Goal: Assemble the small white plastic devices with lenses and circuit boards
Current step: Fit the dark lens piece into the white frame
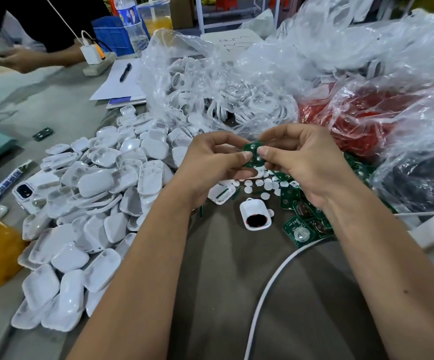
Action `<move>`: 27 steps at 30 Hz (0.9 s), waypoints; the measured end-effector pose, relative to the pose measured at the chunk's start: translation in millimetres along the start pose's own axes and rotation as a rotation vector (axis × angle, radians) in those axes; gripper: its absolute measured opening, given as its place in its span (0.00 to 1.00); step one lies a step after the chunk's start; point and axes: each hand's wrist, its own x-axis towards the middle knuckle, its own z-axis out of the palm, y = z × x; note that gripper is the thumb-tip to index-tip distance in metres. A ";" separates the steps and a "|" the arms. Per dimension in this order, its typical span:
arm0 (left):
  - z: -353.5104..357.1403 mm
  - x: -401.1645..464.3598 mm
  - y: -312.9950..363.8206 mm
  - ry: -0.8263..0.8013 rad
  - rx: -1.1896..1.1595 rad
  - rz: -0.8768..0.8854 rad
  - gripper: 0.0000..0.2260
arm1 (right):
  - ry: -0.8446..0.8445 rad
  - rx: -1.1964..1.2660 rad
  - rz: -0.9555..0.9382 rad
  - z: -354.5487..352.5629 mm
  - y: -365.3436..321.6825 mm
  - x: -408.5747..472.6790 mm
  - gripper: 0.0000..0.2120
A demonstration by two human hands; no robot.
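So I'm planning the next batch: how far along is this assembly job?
Likely early to midway. No device is plainly finished: the big pile of white plastic shells may be empty parts. In hand: left hand and right hand both pinch a small green circuit board. Left: one open white shell, loose round white discs, more green boards.

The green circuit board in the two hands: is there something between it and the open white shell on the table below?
Nothing visible blocks it. Both hands, left and right, pinch the green circuit board above the table. The open white shell lies below and nearer, cavity up, with only small white discs scattered on the cloth between.
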 end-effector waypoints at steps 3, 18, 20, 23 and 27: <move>-1.0 1.2 -1.7 0.021 -0.012 0.002 0.06 | 0.023 -0.012 -0.020 0.2 -0.7 -0.1 0.10; -13.4 -5.5 8.6 -0.139 0.503 0.191 0.15 | 0.122 -0.076 -0.084 2.8 1.0 0.5 0.06; -22.6 -10.7 16.8 -0.317 0.653 0.133 0.21 | 0.147 0.102 0.003 2.1 -0.2 1.6 0.04; -23.9 -18.4 25.9 -0.511 0.823 0.077 0.28 | 0.135 0.245 0.083 0.1 -2.0 2.5 0.03; -8.9 -20.8 25.0 -0.552 1.000 0.063 0.29 | 0.070 0.195 0.099 -2.3 0.0 2.6 0.10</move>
